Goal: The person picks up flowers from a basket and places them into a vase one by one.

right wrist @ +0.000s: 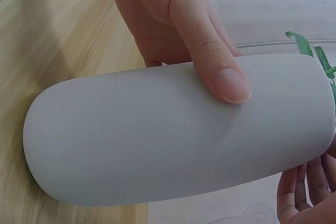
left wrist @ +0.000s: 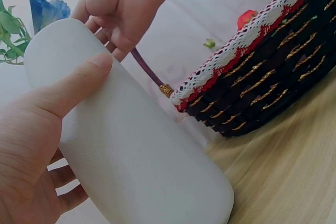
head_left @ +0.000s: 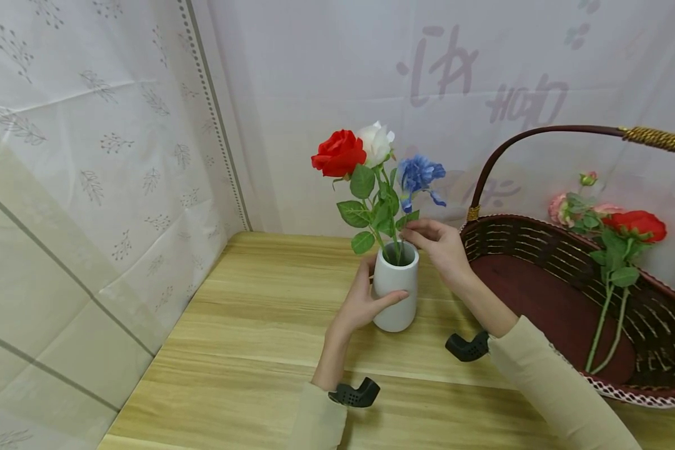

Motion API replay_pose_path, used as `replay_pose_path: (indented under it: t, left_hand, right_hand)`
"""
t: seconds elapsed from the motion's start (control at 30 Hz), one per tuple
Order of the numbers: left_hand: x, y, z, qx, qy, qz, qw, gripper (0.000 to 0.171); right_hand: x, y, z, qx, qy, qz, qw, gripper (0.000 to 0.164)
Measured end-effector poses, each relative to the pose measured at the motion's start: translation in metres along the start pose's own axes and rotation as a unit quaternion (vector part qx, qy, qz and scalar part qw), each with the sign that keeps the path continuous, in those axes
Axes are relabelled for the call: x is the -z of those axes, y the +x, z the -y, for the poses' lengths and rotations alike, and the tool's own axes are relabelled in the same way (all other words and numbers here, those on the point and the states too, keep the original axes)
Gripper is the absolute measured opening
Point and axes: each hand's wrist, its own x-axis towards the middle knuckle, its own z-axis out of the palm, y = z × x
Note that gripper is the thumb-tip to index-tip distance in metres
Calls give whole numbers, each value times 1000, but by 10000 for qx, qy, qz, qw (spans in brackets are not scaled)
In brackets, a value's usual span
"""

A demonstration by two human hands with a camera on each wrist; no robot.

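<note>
A white vase (head_left: 395,294) stands upright on the wooden table. My left hand (head_left: 365,299) grips its left side, thumb across the front and fingers round the back; the left wrist view shows the thumb lying on the smooth wall. At the rim, my right hand (head_left: 441,250) pinches the stem of a blue flower (head_left: 420,175) between thumb and fingertips. That stem's lower end is hidden by the hand and vase. A red rose (head_left: 339,154) and a white rose (head_left: 376,144) lean left out of the vase, with green leaves (head_left: 354,214) below them.
On the right stands a dark woven basket (head_left: 517,312) with a tall arched handle (head_left: 540,131). Inside lean a red flower (head_left: 635,226) and pink flowers (head_left: 559,209). Patterned white cloth (head_left: 118,156) hangs at the left and behind the wooden table (head_left: 230,350).
</note>
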Motion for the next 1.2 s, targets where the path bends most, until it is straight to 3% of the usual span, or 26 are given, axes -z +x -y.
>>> replay_pose_path:
  t: [1.2]
  left_hand:
    - [-1,0,-1,35,-47,27,10000,82]
  right_hand:
    - [5,-11,-4,114,-279,49,9995,34]
